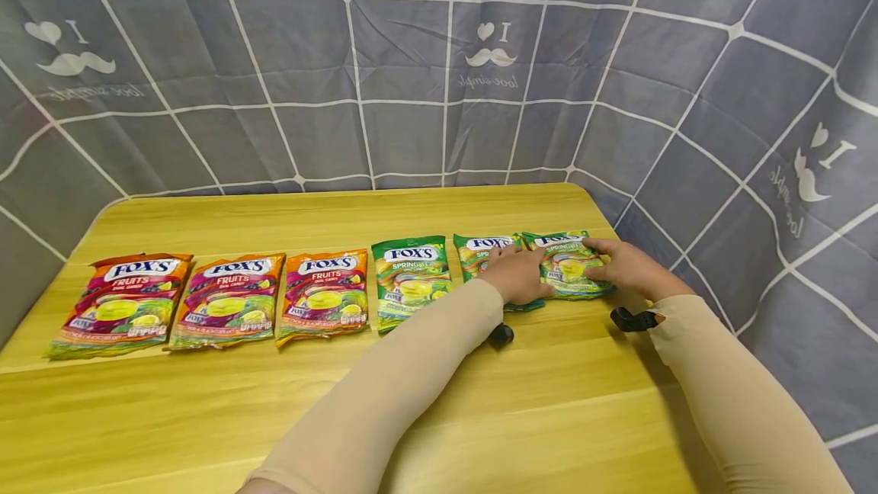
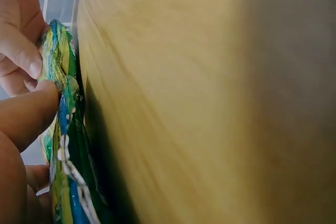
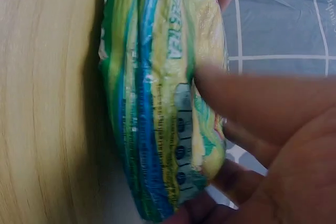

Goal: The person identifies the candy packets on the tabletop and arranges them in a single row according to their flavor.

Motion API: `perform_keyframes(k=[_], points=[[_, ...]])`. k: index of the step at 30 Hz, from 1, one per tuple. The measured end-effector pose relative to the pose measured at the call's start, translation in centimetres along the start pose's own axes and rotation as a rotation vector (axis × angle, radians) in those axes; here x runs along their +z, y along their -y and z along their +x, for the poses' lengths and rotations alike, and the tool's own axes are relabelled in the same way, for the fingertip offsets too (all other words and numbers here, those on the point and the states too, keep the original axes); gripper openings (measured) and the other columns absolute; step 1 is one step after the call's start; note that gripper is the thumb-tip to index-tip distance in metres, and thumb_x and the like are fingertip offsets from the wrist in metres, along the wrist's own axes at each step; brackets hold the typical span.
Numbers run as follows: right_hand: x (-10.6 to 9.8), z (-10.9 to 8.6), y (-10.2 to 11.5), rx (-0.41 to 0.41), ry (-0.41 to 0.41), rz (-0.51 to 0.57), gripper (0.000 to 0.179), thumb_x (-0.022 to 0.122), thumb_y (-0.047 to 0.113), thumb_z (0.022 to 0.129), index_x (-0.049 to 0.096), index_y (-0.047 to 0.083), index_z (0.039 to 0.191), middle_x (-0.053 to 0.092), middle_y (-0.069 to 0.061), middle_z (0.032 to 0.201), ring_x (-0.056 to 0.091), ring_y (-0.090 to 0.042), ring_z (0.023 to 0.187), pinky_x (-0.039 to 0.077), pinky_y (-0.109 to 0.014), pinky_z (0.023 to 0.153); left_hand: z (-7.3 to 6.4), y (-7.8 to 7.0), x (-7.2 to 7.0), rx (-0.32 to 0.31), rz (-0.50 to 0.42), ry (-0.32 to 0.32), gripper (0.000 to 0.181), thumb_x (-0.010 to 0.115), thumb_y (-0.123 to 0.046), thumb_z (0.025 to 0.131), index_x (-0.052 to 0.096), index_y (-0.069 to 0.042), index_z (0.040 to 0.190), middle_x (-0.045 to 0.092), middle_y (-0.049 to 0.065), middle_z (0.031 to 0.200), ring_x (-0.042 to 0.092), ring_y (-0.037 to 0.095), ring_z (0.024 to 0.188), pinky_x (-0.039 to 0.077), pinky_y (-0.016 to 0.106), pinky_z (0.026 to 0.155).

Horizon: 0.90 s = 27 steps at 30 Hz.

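Three green Fox's spring tea candy bags lie at the right of the row. My left hand (image 1: 516, 274) rests over the middle green bag (image 1: 473, 248), fingers spread across its front and hiding much of it. Its thumb reaches right to the lower left edge of the rightmost green bag (image 1: 568, 265). At that bag's right end my right hand (image 1: 623, 269) grips it, thumb on the printed face and other fingers round the side, as the right wrist view shows. Left of both hands lies another green bag (image 1: 414, 269), partly behind my left forearm.
Three red-orange Fox's fruits candy bags (image 1: 130, 299), (image 1: 229, 297), (image 1: 325, 292) lie in line to the left. All the bags are on a yellow wood-grain table (image 1: 309, 418). A grey checked curtain (image 1: 405, 136) hangs behind it and along the right side.
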State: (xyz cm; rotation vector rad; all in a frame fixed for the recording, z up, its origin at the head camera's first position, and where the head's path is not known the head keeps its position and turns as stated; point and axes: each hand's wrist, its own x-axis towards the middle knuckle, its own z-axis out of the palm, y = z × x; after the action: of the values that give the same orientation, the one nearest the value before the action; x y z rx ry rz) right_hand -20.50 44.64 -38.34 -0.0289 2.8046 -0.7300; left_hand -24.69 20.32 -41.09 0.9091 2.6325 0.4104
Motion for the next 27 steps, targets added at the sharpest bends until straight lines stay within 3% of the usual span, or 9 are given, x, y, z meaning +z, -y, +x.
perform_keyframes(k=[7,17,27], points=[[0.21,0.11,0.09,-0.034,0.107,-0.004,0.103,0.082,0.039,0.092,0.022,-0.003,0.166,0.03,-0.038,0.164,0.038,-0.054,0.146,0.035,-0.067,0.118,-0.38,0.0,-0.19,-0.002,0.023,0.014,0.085,0.054,-0.068,0.1,0.017,-0.037,0.17,0.035,-0.008,0.172,0.023,0.023,0.162,0.017,0.05,0.13],[0.22,0.36,0.32,-0.053,0.11,-0.098,0.096,0.082,0.036,0.092,0.031,-0.008,0.161,0.04,-0.039,0.157,0.049,-0.052,0.135,0.041,-0.065,0.112,-0.8,-0.39,-0.39,-0.032,0.055,0.044,0.083,0.053,-0.068,0.1,0.015,-0.042,0.169,0.021,-0.003,0.177,0.011,0.026,0.166,0.012,0.049,0.133],[0.02,0.62,0.52,-0.038,0.073,-0.215,0.096,0.085,0.042,0.088,0.041,-0.004,0.159,0.051,-0.04,0.148,0.056,-0.052,0.13,0.047,-0.064,0.107,-0.84,-0.52,-0.39,-0.046,0.085,0.031,0.082,0.055,-0.069,0.1,0.018,-0.043,0.168,0.024,-0.004,0.176,0.016,0.026,0.165,0.017,0.049,0.131]])
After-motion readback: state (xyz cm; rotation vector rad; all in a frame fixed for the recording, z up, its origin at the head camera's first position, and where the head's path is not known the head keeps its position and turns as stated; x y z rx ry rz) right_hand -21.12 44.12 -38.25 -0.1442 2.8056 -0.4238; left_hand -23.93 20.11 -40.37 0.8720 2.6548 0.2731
